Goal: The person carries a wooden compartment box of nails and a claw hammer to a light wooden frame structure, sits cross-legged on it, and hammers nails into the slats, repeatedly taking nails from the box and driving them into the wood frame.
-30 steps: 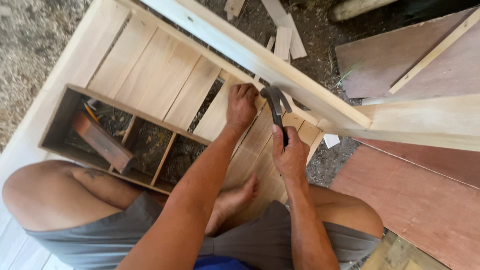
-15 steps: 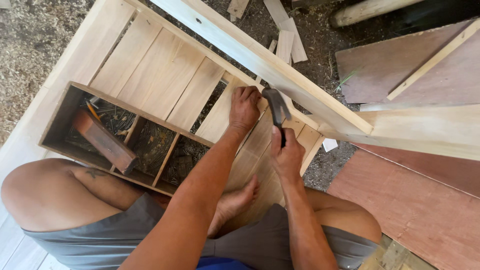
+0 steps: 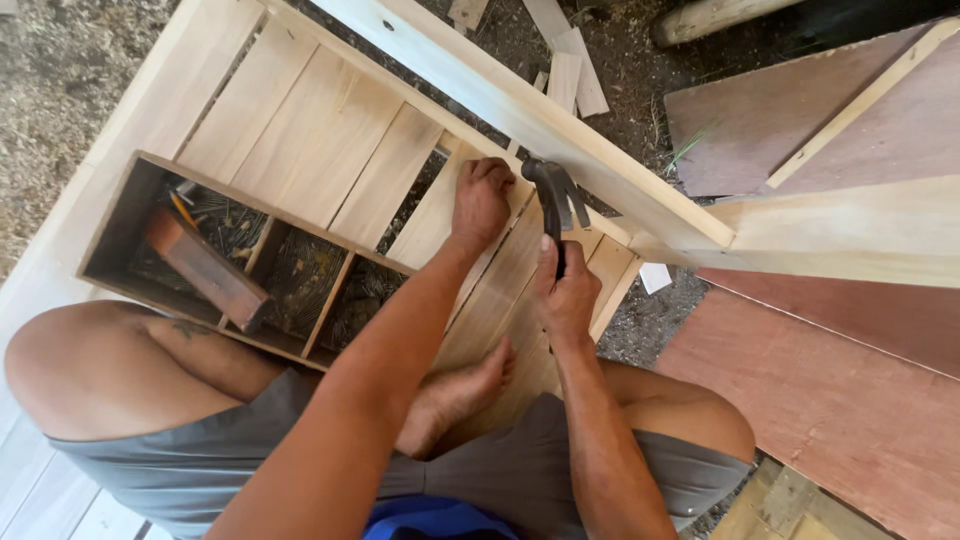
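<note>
Head view: a claw hammer (image 3: 555,205) is gripped in the closed right hand (image 3: 565,295), its head near the long rail (image 3: 520,110). The left hand (image 3: 480,200) is curled against the slatted panel (image 3: 300,130), its contents hidden.

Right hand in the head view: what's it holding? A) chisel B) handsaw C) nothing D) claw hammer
D: the right hand grips the dark handle of a claw hammer, its head up by the pale wooden rail, while the left hand rests on the slats.
</note>
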